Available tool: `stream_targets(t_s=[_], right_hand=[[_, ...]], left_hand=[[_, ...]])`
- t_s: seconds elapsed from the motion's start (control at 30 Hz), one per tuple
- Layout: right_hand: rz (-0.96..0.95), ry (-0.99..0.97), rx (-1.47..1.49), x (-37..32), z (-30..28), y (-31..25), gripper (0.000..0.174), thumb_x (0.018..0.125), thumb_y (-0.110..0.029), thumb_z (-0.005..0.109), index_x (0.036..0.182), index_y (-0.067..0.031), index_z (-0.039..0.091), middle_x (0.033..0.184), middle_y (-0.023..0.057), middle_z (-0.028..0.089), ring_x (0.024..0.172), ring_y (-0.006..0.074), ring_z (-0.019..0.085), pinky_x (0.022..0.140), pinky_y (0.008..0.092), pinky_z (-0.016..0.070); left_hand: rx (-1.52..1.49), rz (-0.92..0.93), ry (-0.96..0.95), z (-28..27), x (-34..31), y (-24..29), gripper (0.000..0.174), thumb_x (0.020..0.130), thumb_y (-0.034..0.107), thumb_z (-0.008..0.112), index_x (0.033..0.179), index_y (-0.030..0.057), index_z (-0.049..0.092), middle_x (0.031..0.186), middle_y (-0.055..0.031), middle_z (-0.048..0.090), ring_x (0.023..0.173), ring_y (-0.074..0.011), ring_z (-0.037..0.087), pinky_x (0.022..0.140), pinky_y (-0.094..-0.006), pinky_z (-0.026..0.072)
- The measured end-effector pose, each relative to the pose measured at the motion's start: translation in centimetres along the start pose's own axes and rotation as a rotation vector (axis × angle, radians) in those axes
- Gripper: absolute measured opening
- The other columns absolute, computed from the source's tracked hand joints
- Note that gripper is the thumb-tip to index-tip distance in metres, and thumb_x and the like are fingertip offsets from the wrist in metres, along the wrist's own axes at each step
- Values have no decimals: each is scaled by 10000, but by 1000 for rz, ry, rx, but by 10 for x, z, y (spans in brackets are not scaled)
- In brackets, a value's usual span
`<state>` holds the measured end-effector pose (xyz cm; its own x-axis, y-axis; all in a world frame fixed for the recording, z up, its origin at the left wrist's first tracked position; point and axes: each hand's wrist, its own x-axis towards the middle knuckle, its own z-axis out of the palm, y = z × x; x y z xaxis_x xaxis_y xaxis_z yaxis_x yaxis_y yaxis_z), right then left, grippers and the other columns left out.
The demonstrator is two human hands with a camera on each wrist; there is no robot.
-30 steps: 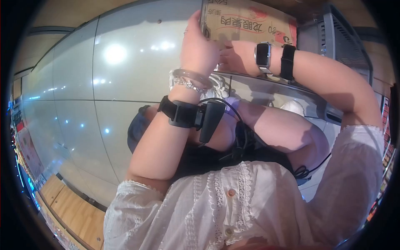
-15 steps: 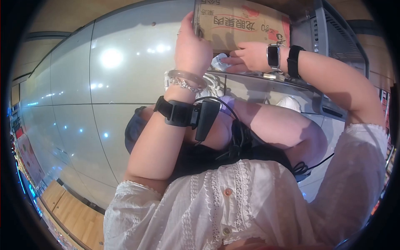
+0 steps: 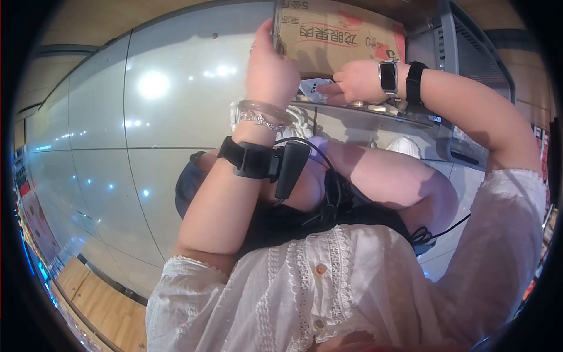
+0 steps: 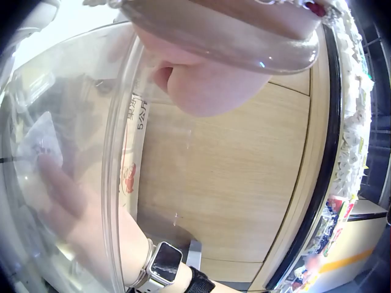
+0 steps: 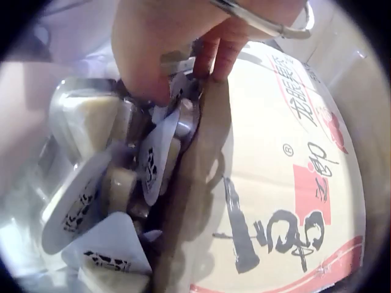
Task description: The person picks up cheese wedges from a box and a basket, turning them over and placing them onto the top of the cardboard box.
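Note:
A cardboard box (image 3: 334, 41) with Chinese lettering stands inside a clear plastic bin (image 4: 116, 146). Around one side of the bin, my left hand (image 3: 272, 73) grips the wall, its fingertips mostly hidden. My right hand (image 3: 360, 82) reaches into the narrow space beside the box; its extended fingers touch a small cup with a white lid (image 3: 314, 89). In the right wrist view, that hand (image 5: 171, 43) is over several small cups with white printed lids (image 5: 160, 162), packed along the carton's edge (image 5: 201, 177). Whether its thumb pinches a cup is unclear.
A grey slotted crate (image 3: 478, 64) stands at the right of the box. Tiled floor (image 3: 94, 117) stretches to the left, with a wooden platform (image 3: 105, 305) at the lower left. A white shoe (image 3: 404, 146) shows below the bin, near the bent legs.
My right hand has shifted rightward, away from my left hand, and the white-lidded cup has come into view at its fingertips. My left hand keeps its hold, moving slightly left with the box.

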<state>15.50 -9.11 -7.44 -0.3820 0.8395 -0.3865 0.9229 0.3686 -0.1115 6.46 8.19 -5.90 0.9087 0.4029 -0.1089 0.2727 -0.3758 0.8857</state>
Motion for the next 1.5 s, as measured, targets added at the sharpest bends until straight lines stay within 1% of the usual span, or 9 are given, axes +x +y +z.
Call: stream_targets(t_s=[0.17,0.4,0.7,0.87,0.97,1.2,1.37,1.43,1.5], right_hand=[[255,-274,374,4,-28,-14,518,629,-15,565,1133,-96,471,1354,91,275,946,292,540,740,384,485],[269,-154,602,-4,-8,-13,640,587,62,535,1194,-116,441,1395,50,187,1086,289,458,865,364,433],[660,-433,1443,-21,-28,-14,575,639,-20,518,1204,-100,447,1161,131,477,1061,219,450,834,306,392],[1109,-167,1868,-18,-3,-22,389,771,-255,502,1132,-110,501,1044,94,532,960,178,480,783,329,404],[937,-248,1538,-5,-14,-29,457,814,-362,460,1189,-101,448,1096,51,490,955,142,460,753,253,409],[1070,-172,1576,-16,-27,-18,405,684,-33,606,1080,-65,531,964,86,561,825,157,557,623,270,485],[1011,64,1799,-40,-44,-16,372,692,-2,584,1057,-44,526,874,87,575,698,148,586,478,253,487],[949,378,1963,-50,-54,-18,351,729,-38,576,1069,-31,486,865,88,574,704,145,593,480,244,483],[974,477,2001,-56,-68,-24,332,761,-86,570,1068,-30,459,851,79,570,697,141,595,479,238,472]], left_hand=[[-26,-18,-14,-1,-1,3,546,726,-59,346,1259,60,318,1184,-230,448,1084,-345,467,862,-363,411],[16,-26,0,-1,1,4,541,725,-44,356,1254,66,330,1174,-221,462,1074,-344,476,852,-358,414],[-9,-27,-17,-1,1,4,538,721,-26,373,1248,78,351,1180,-210,464,1051,-304,496,844,-335,414],[-34,-32,-15,1,3,-2,541,720,-19,379,1251,82,353,1193,-203,456,1030,-282,509,842,-322,412],[-38,-31,-17,2,4,-3,539,723,-10,387,1254,80,348,1199,-208,449,1028,-276,510,842,-316,411],[-77,-46,-31,-1,4,-1,513,722,29,414,1231,67,367,1193,-209,446,1068,-309,476,858,-351,398],[55,54,37,0,3,-1,506,722,7,412,1225,44,375,1180,-207,458,1044,-283,496,849,-326,402],[146,401,298,-3,-1,9,434,713,52,466,1146,41,441,1032,-171,521,929,-319,522,835,-375,408],[-66,448,105,-9,-5,23,396,740,55,503,1133,34,455,1034,-130,526,931,-242,518,814,-328,421]])
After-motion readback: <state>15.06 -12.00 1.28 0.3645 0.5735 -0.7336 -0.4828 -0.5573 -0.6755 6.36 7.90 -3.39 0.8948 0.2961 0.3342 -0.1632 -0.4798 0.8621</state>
